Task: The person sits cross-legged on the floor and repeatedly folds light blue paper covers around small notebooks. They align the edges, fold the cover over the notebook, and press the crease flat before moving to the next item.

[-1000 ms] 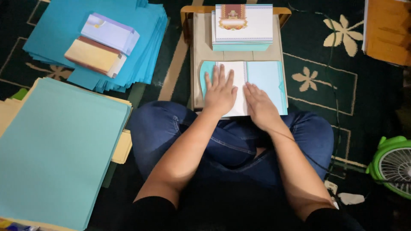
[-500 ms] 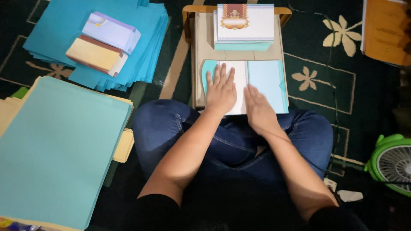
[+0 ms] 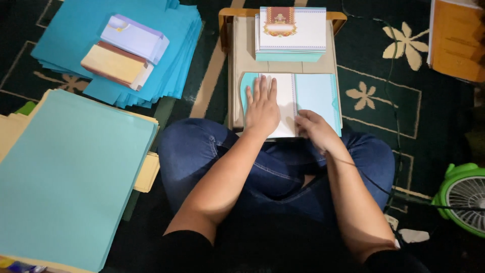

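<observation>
Your left hand [image 3: 262,108] lies flat, fingers spread, on the white-and-pale-blue folded card [image 3: 298,101] at the tan worktop's [image 3: 237,60] near edge; your right hand [image 3: 316,130], curled, pinches the card's near edge.

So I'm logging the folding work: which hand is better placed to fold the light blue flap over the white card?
Probably the right hand: it sits at the card's lower edge beside the light blue flap, while the left hand lies flat, pinning the white card.
</observation>
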